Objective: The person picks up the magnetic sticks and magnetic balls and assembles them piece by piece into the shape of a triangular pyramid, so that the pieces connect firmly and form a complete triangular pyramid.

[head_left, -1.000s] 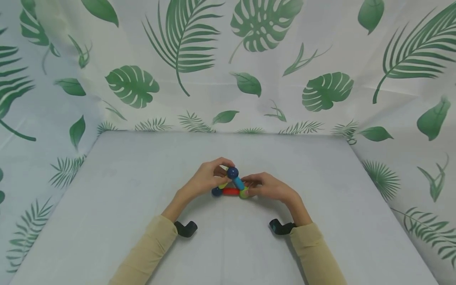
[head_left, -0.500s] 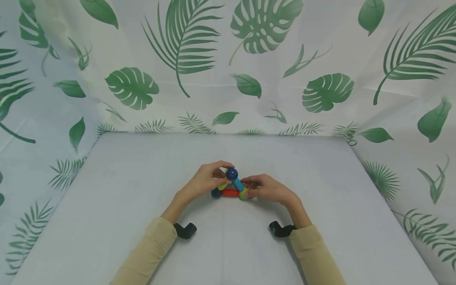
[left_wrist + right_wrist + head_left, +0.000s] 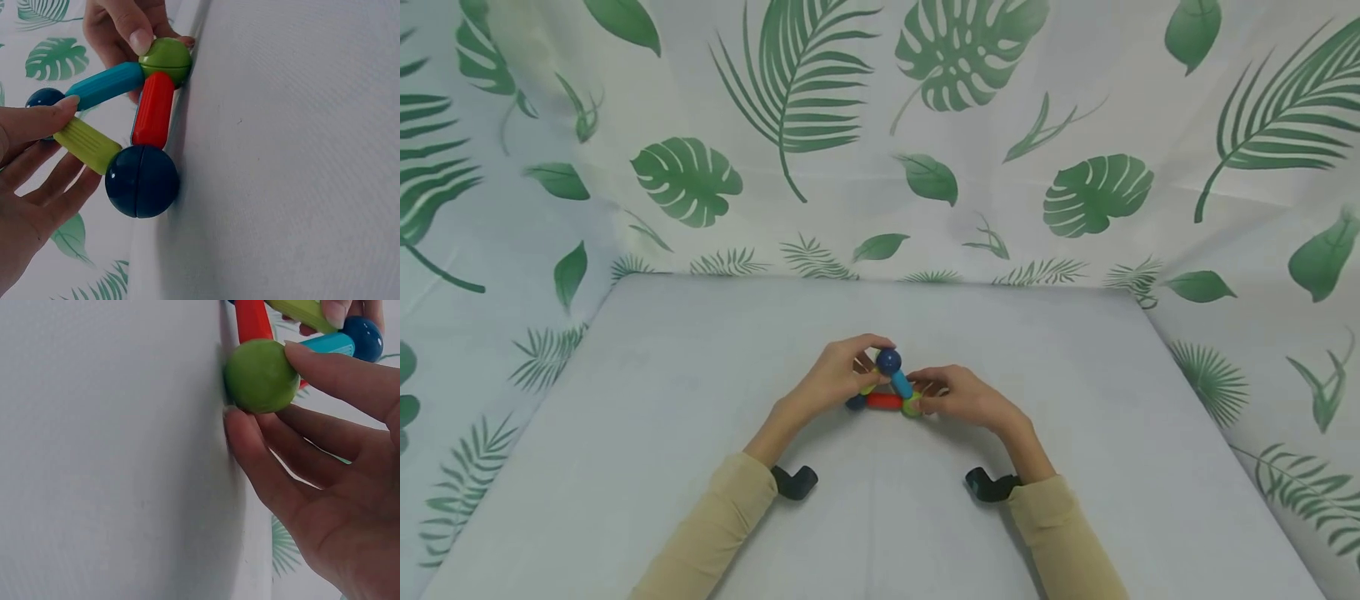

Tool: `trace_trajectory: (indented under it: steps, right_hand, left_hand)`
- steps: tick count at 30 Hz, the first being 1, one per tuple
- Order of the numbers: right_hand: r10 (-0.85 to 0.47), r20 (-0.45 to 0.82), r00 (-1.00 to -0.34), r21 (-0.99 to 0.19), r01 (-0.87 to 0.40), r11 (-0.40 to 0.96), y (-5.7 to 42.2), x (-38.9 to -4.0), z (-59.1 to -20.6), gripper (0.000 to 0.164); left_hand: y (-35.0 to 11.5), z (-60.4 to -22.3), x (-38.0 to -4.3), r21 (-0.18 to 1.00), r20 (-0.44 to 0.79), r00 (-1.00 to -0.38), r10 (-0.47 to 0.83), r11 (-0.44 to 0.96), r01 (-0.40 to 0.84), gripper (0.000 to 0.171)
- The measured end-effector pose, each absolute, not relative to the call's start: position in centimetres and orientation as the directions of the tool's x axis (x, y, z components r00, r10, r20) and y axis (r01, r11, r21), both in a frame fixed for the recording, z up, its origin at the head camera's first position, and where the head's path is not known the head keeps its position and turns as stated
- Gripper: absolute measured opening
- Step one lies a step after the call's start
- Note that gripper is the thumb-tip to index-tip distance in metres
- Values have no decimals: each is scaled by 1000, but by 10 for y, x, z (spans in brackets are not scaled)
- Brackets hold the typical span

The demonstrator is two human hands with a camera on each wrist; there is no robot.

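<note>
A triangle of magnetic rods and balls stands over the white table, tilted up between both hands. My left hand (image 3: 833, 372) pinches the dark blue ball (image 3: 889, 361) at its top, thumb right at the joint. With thumb and fingers, my right hand (image 3: 968, 396) holds the green ball (image 3: 259, 375) at the lower right corner. A red rod (image 3: 153, 109) makes the base, reaching to a second dark blue ball (image 3: 142, 181). The light blue rod (image 3: 105, 86) forms the right side and a yellow-green rod (image 3: 87, 144) the left. In the head view the left hand partly hides the yellow-green rod.
The white tabletop (image 3: 880, 517) spreads around the hands. A leaf-printed cloth (image 3: 835, 200) rises behind it and along both sides. A black wrist device (image 3: 795, 482) juts inward from the left cuff, and another black device (image 3: 991, 484) from the right.
Both hands keep their hold and the triangle stays in nearly the same place. The head view has shifted slightly, and the lower left dark blue ball shows less behind the left hand.
</note>
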State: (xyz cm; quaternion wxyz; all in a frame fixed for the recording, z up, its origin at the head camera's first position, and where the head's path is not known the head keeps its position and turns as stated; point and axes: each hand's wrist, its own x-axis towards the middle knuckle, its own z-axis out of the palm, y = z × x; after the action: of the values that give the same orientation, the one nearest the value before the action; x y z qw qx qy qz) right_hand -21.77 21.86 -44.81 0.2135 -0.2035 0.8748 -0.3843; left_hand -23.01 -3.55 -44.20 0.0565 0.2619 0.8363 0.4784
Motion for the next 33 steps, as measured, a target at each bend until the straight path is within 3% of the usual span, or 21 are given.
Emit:
trace_trajectory:
  steps: [17,29,33]
  right_hand:
    - [-505,-142,-851,-720,-261,643,203,-211,-455,45]
    - [-472,-118,-873,-663,-285,692,197,-210,-446,44]
    - [-473,-126,-872,-647,-289,705,197,-212,-445,44]
  left_hand:
    - [-37,-455,-227,784,236,-855,461,429,448,48]
    - [-37,-448,-228,776,229,-858,461,446,446,54]
    - [-40,-444,-231,765,144,-859,492,495,412,56]
